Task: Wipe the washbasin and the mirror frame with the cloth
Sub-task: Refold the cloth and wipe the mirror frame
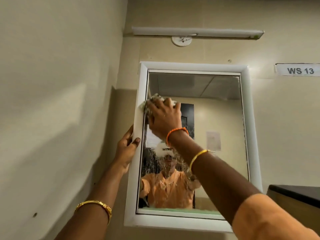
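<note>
While the left hand point(127, 147) grips the left side of the white mirror frame point(138, 118), the right hand point(164, 116) presses a cloth point(150, 101) on the glass. The left hand's thumb lies on the front of the frame and its fingers curl round the outer edge, so it is closed on the frame. The right hand is spread over the cloth with its fingers bent down on it, holding it tight against the mirror point(216, 118).

Most of the cloth is hidden under the right hand. Only a crumpled white bit pokes out past the fingertips, up and to the left. That bit touches the inner edge of the left frame side, near the top left corner of the glass. The cloth sits higher than the left hand, which holds the same frame side lower down.

Wet streaks and drops point(166, 168) cover the middle of the glass below the right hand. An orange thread band point(176, 131) and a gold bangle point(197, 157) are on the right arm. Another gold bangle point(95, 206) is on the left wrist.

Above the mirror hangs a long white light point(197, 32). A label reading WS 13 point(300, 70) is stuck on the wall to the right.
</note>
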